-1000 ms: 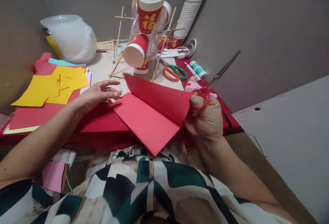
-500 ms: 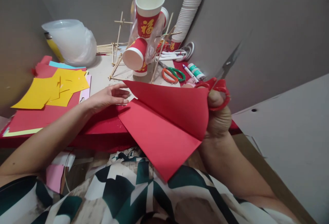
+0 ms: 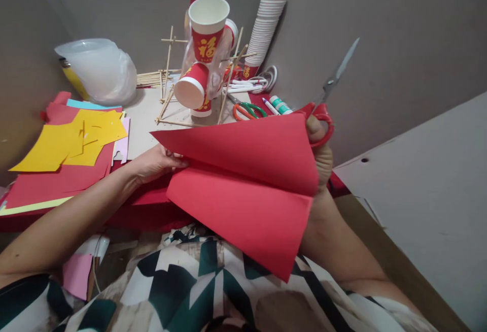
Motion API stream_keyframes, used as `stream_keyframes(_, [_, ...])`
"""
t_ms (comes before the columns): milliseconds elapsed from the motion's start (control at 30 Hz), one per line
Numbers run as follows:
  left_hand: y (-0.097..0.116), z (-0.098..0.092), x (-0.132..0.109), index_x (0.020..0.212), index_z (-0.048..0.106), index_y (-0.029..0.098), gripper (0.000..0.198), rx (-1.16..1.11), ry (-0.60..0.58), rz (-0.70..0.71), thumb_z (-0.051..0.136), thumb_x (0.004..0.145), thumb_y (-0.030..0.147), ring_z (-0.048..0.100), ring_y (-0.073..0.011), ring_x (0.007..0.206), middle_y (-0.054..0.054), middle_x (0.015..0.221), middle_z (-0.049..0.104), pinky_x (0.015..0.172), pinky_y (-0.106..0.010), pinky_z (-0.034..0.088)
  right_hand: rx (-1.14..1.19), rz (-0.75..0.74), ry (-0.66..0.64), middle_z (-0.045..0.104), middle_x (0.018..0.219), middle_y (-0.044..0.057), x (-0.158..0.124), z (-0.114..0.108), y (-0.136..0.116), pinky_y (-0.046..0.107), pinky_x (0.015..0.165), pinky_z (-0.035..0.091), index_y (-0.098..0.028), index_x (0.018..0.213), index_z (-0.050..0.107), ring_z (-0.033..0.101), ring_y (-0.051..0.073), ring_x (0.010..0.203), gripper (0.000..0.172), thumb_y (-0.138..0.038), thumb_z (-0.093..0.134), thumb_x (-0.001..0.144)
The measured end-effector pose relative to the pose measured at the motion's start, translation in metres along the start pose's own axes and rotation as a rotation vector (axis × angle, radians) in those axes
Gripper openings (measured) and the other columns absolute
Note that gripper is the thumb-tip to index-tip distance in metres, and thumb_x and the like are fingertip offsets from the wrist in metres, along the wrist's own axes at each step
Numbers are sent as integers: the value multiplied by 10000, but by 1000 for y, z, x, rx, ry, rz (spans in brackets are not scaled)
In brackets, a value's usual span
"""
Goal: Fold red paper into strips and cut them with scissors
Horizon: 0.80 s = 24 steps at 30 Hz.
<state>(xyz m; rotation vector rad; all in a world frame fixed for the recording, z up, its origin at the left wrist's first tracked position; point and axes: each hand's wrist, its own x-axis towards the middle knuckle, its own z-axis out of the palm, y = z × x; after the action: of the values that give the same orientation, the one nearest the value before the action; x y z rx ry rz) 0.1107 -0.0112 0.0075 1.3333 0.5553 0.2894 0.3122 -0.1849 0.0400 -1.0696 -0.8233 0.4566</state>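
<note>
A large sheet of red paper [image 3: 243, 205], creased along its middle, hangs tilted in front of me above the table edge. My right hand [image 3: 321, 152] grips its right side, the fingers hidden behind the sheet. In the same hand is a pair of scissors [image 3: 321, 111] with red handles, the thumb at a handle loop and the blades pointing up and away. At the left end of the crease, my left hand [image 3: 158, 164] pinches the red paper, its fingers partly covered by the upper flap.
Red-and-white paper cups [image 3: 209, 27] stand inside a stick frame [image 3: 163, 103] behind the paper. Beyond are a tall cup stack [image 3: 266, 22], orange-and-green-handled scissors [image 3: 249, 111] and a glue stick [image 3: 280, 104]. Yellow paper pieces [image 3: 49, 144] and a plastic bag [image 3: 102, 70] lie left.
My left hand, open beside the sheet before, has closed on the paper's left end. The sheet has turned and spread left, and the scissors have come into sharper view.
</note>
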Motion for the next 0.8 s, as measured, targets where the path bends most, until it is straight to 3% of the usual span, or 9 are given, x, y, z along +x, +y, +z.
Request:
stream_keyframes(100, [-1, -4, 0, 846, 789, 187, 302, -42, 44, 23, 911, 570, 202, 759, -241, 872, -61, 862, 805, 933, -412, 581, 144, 81, 19, 744, 772, 9, 5, -5, 6, 440, 822, 638, -274, 729, 634, 745, 271, 970, 400, -615, 830, 659])
stream_keyframes(233, [4, -11, -3, 925, 818, 203, 326, -52, 105, 30, 904, 611, 229, 771, -240, 899, -62, 920, 821, 923, -385, 592, 232, 173, 21, 781, 816, 13, 7, -15, 25, 418, 791, 640, -271, 859, 707, 761, 257, 953, 344, -536, 833, 681])
stream_keyframes(400, [15, -13, -12, 854, 822, 208, 159, -14, 163, -13, 868, 702, 223, 763, -192, 749, -52, 893, 824, 833, -338, 623, 273, 74, 173, 793, 868, -33, 4, -28, 49, 361, 755, 653, -254, 783, 715, 767, 208, 887, 274, -403, 910, 661])
stream_keyframes(533, [16, -13, -16, 909, 826, 197, 169, -16, 189, -133, 830, 740, 193, 743, -166, 680, -61, 857, 818, 690, -273, 618, 215, 83, 219, 736, 716, -53, 4, -36, 59, 324, 667, 650, -251, 734, 722, 725, 160, 700, 232, -382, 909, 693])
stream_keyframes(633, [14, -13, -17, 833, 815, 176, 101, -41, 202, -169, 835, 734, 176, 728, -150, 644, -59, 763, 796, 607, -220, 592, 196, 120, 224, 671, 614, -68, 5, -39, 63, 302, 599, 637, -256, 648, 699, 650, 127, 560, 275, -390, 939, 651])
stream_keyframes(800, [12, -13, -18, 788, 799, 158, 94, -74, 239, -185, 861, 720, 176, 714, -128, 604, -40, 712, 775, 571, -186, 583, 181, 173, 251, 677, 620, -68, 5, -34, 62, 277, 537, 618, -237, 655, 721, 629, 112, 537, 343, -436, 979, 547])
